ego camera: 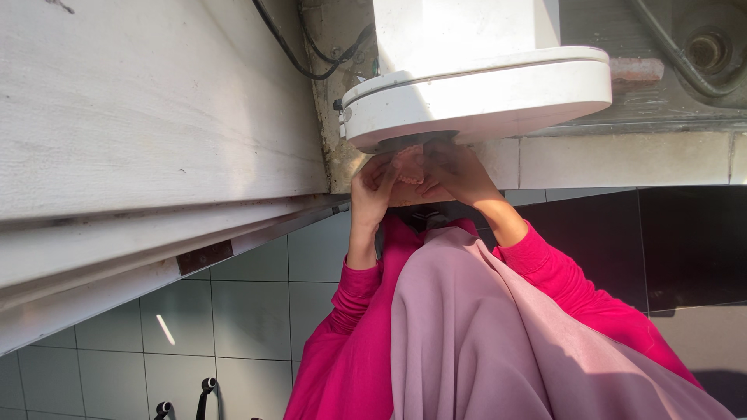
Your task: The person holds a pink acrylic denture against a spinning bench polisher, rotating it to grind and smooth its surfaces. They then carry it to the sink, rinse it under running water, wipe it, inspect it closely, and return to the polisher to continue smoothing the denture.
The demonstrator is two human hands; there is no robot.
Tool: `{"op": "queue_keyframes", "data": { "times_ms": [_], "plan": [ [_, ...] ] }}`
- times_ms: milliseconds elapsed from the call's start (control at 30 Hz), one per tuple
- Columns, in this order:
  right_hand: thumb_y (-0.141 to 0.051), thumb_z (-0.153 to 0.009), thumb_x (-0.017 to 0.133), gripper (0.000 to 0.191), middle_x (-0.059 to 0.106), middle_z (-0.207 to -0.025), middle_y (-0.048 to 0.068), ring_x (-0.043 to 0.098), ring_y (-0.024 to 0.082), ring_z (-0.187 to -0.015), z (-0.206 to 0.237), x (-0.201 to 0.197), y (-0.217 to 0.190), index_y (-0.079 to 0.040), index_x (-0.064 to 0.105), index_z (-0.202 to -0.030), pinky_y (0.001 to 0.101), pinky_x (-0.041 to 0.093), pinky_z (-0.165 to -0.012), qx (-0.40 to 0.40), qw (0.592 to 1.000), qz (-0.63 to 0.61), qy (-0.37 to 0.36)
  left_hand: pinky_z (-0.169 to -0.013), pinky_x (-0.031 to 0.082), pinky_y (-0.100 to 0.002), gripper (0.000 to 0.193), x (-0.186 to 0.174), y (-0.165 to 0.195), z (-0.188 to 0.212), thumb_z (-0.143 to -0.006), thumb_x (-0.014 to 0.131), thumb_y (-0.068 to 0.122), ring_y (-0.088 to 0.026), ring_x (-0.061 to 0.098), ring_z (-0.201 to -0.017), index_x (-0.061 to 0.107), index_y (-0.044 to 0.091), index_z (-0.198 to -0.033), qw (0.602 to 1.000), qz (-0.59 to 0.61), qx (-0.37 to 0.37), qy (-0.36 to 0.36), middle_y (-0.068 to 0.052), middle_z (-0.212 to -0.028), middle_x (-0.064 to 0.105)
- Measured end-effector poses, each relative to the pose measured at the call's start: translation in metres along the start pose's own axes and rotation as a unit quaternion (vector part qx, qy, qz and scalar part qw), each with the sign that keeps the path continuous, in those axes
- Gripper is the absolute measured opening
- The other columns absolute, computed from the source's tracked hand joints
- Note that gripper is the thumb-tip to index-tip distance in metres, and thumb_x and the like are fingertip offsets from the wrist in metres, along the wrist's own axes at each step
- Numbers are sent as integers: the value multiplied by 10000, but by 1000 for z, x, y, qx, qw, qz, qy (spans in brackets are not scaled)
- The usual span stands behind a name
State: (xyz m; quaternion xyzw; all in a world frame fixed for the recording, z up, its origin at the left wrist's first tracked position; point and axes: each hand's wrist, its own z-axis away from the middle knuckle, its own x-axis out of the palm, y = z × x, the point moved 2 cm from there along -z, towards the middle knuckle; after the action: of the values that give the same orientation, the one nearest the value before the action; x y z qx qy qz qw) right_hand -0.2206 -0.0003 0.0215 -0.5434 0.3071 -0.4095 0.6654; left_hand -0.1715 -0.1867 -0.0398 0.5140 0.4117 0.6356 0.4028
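Both of my arms, in bright pink sleeves, reach to the edge of a white round appliance (482, 93). My left hand (372, 190) and my right hand (461, 173) meet just at its rim. Between them they pinch a small pale pink cloth-like piece (410, 162), pressed close to the dark gap at the appliance's rim. The fingertips are partly hidden in that shadow. A mauve scarf (498, 342) hangs over my front and covers the lower middle of the view.
A wide whitish wooden board (148, 117) fills the left side. Black cables (299, 54) run beside the appliance. A round drain (706, 48) sits at the top right. Pale tiles (249, 311) lie lower left, dark tiles (685, 241) at right.
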Motion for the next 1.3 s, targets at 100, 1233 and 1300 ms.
{"op": "queue_keyframes", "data": {
  "times_ms": [100, 1233, 1300],
  "plan": [
    [-93, -1018, 598, 192, 715, -915, 143, 758, 232, -767, 6, -2, -4, 23, 595, -1171, 313, 635, -663, 35, 998, -57, -3, -868, 585, -274, 271, 5, 1, 3, -1021, 661, 38, -160, 715, -963, 631, -108, -1248, 1000, 12, -8, -1, -156, -1088, 747],
    [257, -917, 529, 376, 716, -1212, 125, 704, 215, -1180, 193, -111, -21, 18, 627, -1190, 354, 619, -1046, -209, 928, -50, 305, -1071, 586, -342, 397, 220, 70, 61, -874, 807, -22, -239, 717, -1211, 719, 93, -1244, 894, -214, 288, -269, -74, -1265, 728],
    [247, -932, 556, 367, 717, -1228, 125, 702, 211, -1194, 207, -116, -24, 14, 620, -1209, 338, 611, -1049, -222, 916, -39, 330, -1060, 587, -345, 403, 236, 66, 65, -870, 817, -15, -240, 716, -1171, 723, 119, -1239, 872, -237, 334, -269, -47, -1245, 724]
  ]
}}
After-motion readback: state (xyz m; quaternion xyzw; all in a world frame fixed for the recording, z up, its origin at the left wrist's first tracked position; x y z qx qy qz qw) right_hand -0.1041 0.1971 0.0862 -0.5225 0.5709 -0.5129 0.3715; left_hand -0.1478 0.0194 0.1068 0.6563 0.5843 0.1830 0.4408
